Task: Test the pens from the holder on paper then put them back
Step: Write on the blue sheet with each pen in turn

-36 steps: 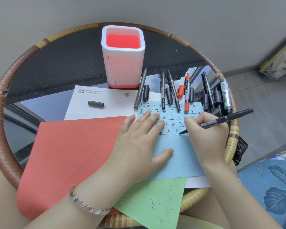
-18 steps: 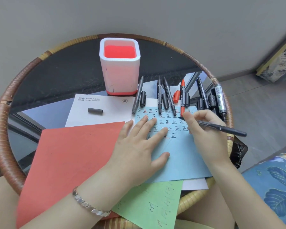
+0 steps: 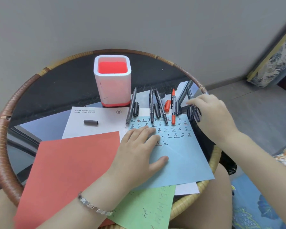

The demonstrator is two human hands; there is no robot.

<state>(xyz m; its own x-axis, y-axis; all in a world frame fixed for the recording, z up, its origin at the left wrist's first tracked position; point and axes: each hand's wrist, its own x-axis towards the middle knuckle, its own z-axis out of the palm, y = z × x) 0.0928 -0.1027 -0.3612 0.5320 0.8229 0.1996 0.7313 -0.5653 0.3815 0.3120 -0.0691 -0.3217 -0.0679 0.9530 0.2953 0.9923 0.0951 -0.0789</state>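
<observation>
The white pen holder [image 3: 112, 83] with its red inside stands at the back of the round table. In front of it several uncapped pens lie in a row: a grey pen [image 3: 131, 106], two black pens [image 3: 155, 104] and a red pen [image 3: 173, 107], with loose caps between them. My left hand [image 3: 139, 151] presses flat on the blue paper [image 3: 183, 156], which is covered with written test marks. My right hand [image 3: 211, 116] is down at the right end of the row, fingers curled over a black pen [image 3: 195, 114] that lies among other black pens.
A red sheet [image 3: 69, 169] overlaps a white sheet [image 3: 97, 129] that carries a loose black cap [image 3: 90, 122]. A green sheet [image 3: 149, 207] hangs over the near rim. The table has a woven rattan rim [image 3: 0, 146]. A wall stands close behind.
My right hand lifted the black pen off the blue paper and carried it back and right to the row of pens. My left hand stayed flat on the paper. The camera tilted up.
</observation>
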